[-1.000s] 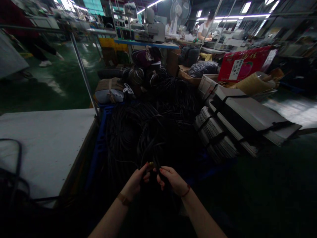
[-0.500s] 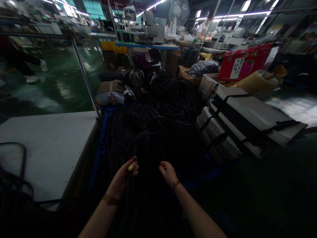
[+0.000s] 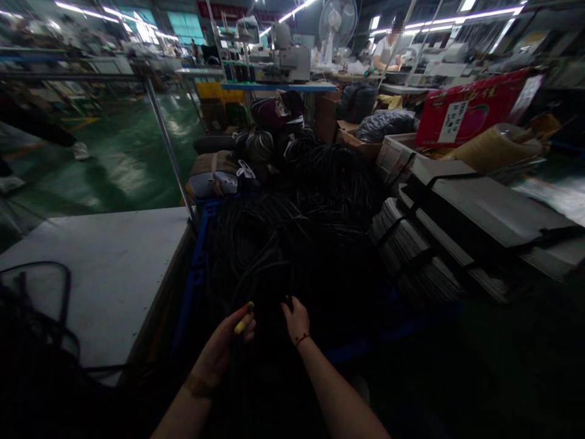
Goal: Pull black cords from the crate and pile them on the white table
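My left hand (image 3: 225,341) is closed around dark strands of black cord (image 3: 236,366) that hang below it. A small yellow piece (image 3: 241,325) shows at its fingers; whether it is worn or held I cannot make out. To the right of it, my right hand (image 3: 298,320) has its thumb and fingers bent together over the dark heap. What lies between them, if anything, is lost in the dark. In front of both hands spreads a big heap of looped black cord (image 3: 256,235), lying on a blue pallet (image 3: 197,274).
Strapped stacks of pale sheets (image 3: 406,235) stand at the right. At the left is a white tabletop (image 3: 105,244) with more black cord (image 3: 31,335) on it, beside a metal post (image 3: 167,137). Wrapped bundles (image 3: 214,174) lie behind the heap. A person (image 3: 387,52) sits further back.
My right hand has moved left, closer to my left hand. My left hand keeps its grip and sits slightly lower. The whole view has shifted a little, and a walker's leg at far left has moved.
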The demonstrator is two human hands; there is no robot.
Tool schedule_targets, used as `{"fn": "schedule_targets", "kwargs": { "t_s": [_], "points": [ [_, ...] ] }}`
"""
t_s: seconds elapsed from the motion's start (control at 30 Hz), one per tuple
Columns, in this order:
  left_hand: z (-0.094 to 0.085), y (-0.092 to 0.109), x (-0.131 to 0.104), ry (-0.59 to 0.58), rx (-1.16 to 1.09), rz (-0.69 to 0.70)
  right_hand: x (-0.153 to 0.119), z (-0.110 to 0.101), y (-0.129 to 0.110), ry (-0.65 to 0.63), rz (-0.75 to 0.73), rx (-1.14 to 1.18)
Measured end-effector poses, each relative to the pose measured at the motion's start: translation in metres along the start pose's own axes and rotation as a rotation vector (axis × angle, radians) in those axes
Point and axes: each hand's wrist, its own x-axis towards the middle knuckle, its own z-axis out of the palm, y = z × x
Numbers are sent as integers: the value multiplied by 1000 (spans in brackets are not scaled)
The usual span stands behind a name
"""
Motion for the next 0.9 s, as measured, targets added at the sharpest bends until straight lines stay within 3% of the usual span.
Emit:
{"fn": "schedule_targets", "kwargs": {
  "t_s": [0.07, 0.23, 0.37, 0.47, 0.6, 0.73, 0.83, 0.9],
  "points": [
    [-4, -2, 4, -52, 47, -18, 3, -2, -4, -41, 15, -58],
    [-12, -8, 11, 154, 145, 15, 4, -34, -18, 70, -181, 80],
    [-14, -12, 13, 65, 116, 2, -5, -73, -42, -107, -25, 436],
    [-15, -18, 15, -15, 155, -11, -25, -86, -65, -297, 81, 572],
    [-16, -30, 15, -44, 218, -19, -68, -74, -89, -486, 47, 404],
    [-13, -31, 9, -63, 315, -11, -100, -56, -94, -478, -110, -31],
    [-18, -15, 5, -13, 308, 23, -92, -54, -82, -624, -205, -63],
    [-26, -1, 3, 33, 288, 38, -72, -51, -70, -548, -232, -48]
  ]
}}
